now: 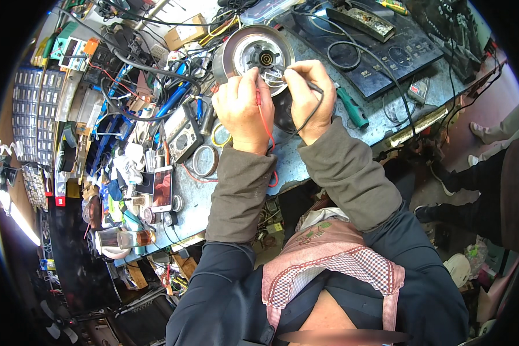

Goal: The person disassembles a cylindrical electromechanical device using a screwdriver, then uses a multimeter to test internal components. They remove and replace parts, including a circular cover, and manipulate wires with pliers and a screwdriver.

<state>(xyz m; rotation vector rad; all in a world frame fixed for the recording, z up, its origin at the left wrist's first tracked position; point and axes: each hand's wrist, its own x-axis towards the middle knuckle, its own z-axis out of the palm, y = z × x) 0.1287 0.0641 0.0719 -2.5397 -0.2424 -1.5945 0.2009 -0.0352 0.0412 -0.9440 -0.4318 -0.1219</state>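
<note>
Well to the left of the left hand, a phone (162, 188) lies on the cluttered bench (193, 205). Nearer that hand is a meter with a dial (184, 136), its reading too small to make out, and just beside the forearm sits a round clear-topped tin (205, 160).

The left hand (236, 109) has its fingers curled, thumb side pinched on a red probe (259, 97). Directly beyond both hands, at their fingertips, is the round metal housing (249, 46), its inner parts exposed. The right hand (310, 101), near the left but apart from it, pinches a black probe (312, 86) pointed at the housing.

Opening the housing looks done, and probing seems under way; whether either tip makes contact cannot be told. Completing the check and closing the housing appear to be left. Just right of the right hand lies a green-handled screwdriver (352, 108), not in use; farther right is a dark flat panel (375, 72).
</note>
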